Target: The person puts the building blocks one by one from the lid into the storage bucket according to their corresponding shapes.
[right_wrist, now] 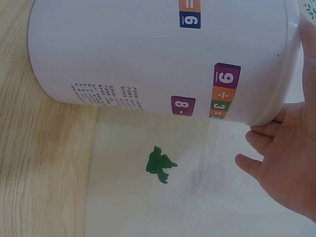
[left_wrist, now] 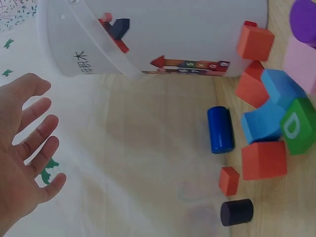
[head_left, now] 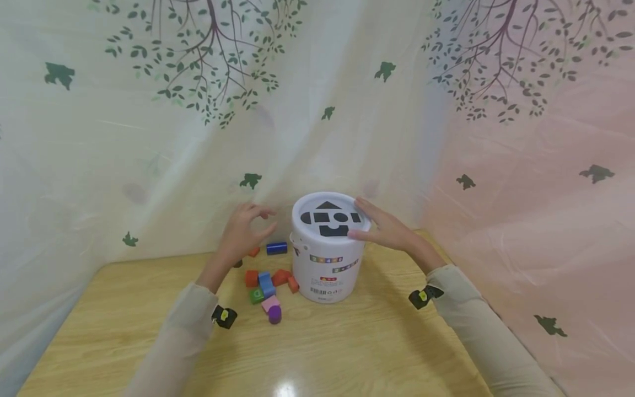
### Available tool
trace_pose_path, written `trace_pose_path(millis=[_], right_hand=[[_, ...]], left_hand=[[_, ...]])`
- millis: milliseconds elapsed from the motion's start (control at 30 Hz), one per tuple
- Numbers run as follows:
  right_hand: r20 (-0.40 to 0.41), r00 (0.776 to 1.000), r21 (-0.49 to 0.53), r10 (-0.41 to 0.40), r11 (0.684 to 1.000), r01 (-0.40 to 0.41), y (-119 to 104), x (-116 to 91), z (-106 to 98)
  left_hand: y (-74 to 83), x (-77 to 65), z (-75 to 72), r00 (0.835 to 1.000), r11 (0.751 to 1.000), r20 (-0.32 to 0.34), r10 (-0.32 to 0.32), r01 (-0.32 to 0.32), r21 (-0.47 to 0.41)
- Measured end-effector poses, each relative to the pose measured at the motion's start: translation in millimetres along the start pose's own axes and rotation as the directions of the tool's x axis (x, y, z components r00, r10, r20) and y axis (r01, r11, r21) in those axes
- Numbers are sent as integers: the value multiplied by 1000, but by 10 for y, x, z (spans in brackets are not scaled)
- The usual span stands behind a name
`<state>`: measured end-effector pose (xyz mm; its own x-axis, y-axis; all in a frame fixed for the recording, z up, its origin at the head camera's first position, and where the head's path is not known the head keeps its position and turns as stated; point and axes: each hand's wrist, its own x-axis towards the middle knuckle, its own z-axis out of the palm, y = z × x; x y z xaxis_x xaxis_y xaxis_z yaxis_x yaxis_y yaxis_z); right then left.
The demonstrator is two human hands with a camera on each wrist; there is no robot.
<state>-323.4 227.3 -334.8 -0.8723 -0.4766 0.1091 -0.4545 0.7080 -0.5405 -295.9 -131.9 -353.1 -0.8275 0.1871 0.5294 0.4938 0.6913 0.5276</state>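
Observation:
A white bucket (head_left: 327, 270) stands upright on the table, its round lid (head_left: 324, 225) cut with dark shaped holes. At the lid's right side, my right hand (head_left: 384, 226) holds the rim between thumb and fingers; in the right wrist view some fingers (right_wrist: 261, 140) bend at the lid's edge. My left hand (head_left: 245, 226) hovers left of the bucket, apart from it, fingers loosely bent and nothing in them. Below that hand lie loose blocks: a dark blue cylinder (left_wrist: 220, 130), a green block (left_wrist: 300, 126), a purple cylinder (head_left: 275, 314), a pink block (head_left: 270, 304) and several red ones.
The wooden table (head_left: 317, 353) meets a hanging sheet (head_left: 173, 165) printed with branches and green leaves, close behind the bucket. A black cylinder (left_wrist: 237, 212) lies near the table's back edge. The bucket's handle (left_wrist: 106, 39) hangs against its side.

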Motion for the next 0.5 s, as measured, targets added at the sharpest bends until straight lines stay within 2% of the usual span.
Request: trace_pose_path(millis=[200, 367, 500], right_hand=[[-4, 1000, -1, 6, 1000, -6, 9, 6, -4], [-4, 1000, -2, 6, 1000, -6, 3, -2, -5], [0, 1000, -1, 6, 1000, -6, 4, -1, -12]], left_hand=[[-165, -109, 48, 1000, 1000, 21, -6, 6, -1], [-303, -208, 69, 996, 999, 85, -21, 19, 26], [-425, -297, 105, 992, 999, 124, 2, -9, 51]])
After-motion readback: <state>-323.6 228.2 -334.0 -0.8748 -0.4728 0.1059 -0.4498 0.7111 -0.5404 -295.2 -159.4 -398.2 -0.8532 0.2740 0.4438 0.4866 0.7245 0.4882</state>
